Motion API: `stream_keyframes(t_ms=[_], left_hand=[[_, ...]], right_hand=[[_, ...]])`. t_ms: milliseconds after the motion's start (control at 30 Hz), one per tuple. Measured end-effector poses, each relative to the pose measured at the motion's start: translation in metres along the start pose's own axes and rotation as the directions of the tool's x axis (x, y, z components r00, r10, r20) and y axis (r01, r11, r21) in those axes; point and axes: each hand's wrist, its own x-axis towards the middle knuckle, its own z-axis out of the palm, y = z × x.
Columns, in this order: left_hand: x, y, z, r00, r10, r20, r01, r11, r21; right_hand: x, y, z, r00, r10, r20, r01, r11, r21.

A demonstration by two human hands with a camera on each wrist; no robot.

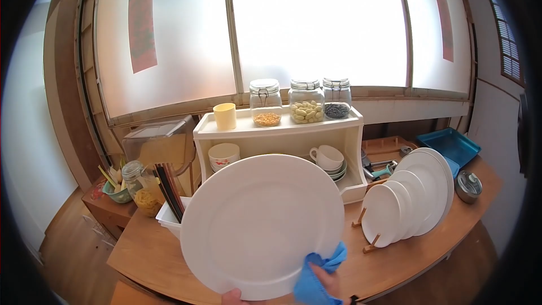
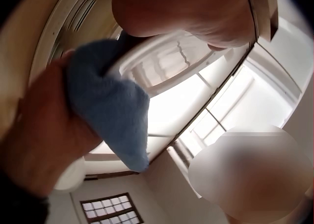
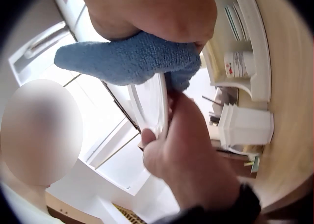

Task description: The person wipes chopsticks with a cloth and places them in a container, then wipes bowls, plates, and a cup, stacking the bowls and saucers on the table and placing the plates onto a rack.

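A large white plate (image 1: 262, 220) is held up over the table's front. The left hand (image 1: 232, 297) pinches its lower edge, thumb on the face; in the right wrist view that hand (image 3: 184, 153) grips the rim. At the plate's lower right, the right hand (image 1: 324, 280) holds a blue cloth (image 1: 310, 288) against the rim. Cloth (image 2: 108, 101) and right hand (image 2: 49, 126) show in the left wrist view, the cloth folded around the plate's edge, its fingers partly hidden by the fabric.
Behind the plate stands a white shelf (image 1: 355, 135) with bowls, cups and glass jars (image 1: 306, 101) on top. Right of it, several plates (image 1: 384, 214) stand in a wooden rack, near a lidded pot (image 1: 468, 186) and a blue tray (image 1: 449, 146). A white container (image 1: 169, 217) with chopsticks stands left.
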Motion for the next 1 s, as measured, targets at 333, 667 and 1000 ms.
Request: stream_keyframes(t_ms=[333,667,1000], left_hand=[[0.058,0.052,-0.004,0.963,0.023,0.268,0.022,0.986,-0.163],[-0.013,0.001,0.041,0.975,-0.008,-0.222,-0.047,0.97,-0.239],[0.044,0.044,-0.034,0.894,0.18,0.41,-0.404,0.718,0.567]], right_hand=[[0.018,-0.136,0.012,0.91,-0.231,0.344,0.291,0.947,-0.136],[-0.019,-0.055,0.035,0.993,0.114,0.018,-0.113,0.915,0.388],[0.025,-0.132,0.01,0.924,-0.281,0.26,0.309,0.948,-0.074]])
